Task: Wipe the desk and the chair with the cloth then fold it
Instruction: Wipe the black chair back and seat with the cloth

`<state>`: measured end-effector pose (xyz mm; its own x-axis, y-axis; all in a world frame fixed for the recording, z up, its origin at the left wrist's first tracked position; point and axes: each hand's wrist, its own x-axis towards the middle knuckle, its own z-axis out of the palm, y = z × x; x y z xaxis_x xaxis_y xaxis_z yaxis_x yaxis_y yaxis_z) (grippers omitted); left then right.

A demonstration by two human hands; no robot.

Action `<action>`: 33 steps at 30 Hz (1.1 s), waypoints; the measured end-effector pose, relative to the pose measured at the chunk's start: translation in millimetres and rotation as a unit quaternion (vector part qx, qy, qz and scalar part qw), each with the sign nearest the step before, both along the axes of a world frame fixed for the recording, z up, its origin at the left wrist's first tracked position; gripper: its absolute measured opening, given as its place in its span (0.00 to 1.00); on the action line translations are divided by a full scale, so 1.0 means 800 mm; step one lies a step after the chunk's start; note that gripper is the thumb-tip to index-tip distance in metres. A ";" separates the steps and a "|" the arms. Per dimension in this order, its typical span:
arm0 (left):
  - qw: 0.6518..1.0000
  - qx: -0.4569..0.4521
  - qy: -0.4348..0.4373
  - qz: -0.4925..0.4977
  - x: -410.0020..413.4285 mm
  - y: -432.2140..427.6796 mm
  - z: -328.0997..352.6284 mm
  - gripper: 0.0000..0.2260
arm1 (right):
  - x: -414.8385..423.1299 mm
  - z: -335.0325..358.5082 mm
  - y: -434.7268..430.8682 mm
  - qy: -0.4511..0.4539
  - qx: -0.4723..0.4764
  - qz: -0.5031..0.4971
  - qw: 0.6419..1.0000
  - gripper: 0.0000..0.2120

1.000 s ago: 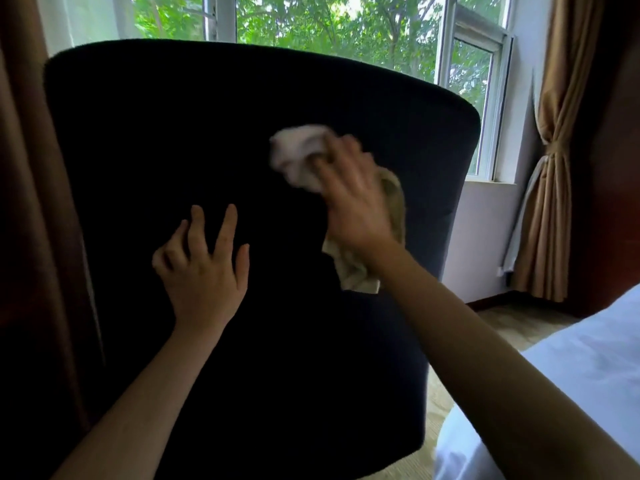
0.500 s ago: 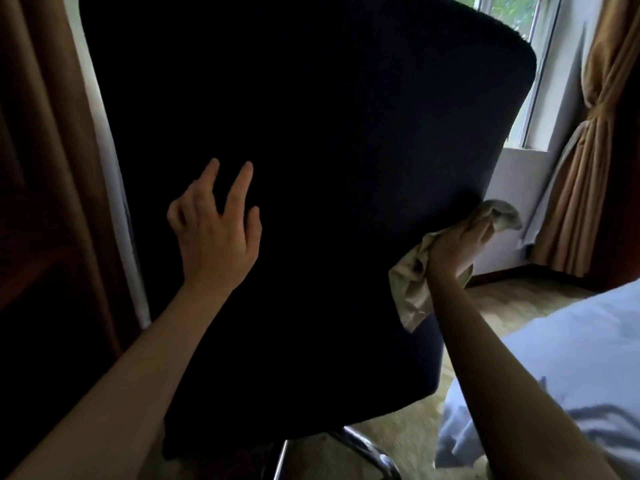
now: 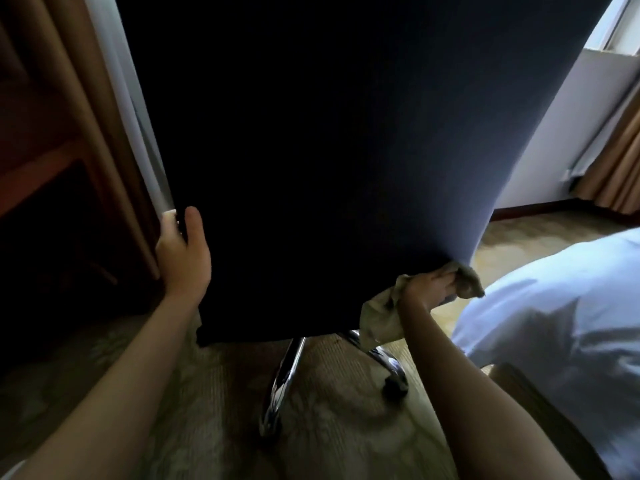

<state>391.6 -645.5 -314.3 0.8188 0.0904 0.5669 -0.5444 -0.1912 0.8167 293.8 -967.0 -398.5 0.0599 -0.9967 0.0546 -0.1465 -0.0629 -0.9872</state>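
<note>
Matt dark fabric chair [image 3: 329, 161], shiny chrome legs [image 3: 282, 382], soft crumpled cloth [image 3: 379, 315], patterned carpet [image 3: 207, 410]

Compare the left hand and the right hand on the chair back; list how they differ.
The left hand is bare; the right hand grips the cloth. The left hand clasps the left edge of the chair back, thumb on its rear face; the right hand is at its lower right corner. The left hand sits higher than the right hand. Both are at the chair back's edges.
</note>
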 end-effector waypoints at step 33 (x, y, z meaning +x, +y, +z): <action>0.991 0.009 -0.136 0.006 -0.051 -0.066 -0.016 0.25 | 0.026 0.064 0.096 -0.029 -0.725 0.129 0.676 0.15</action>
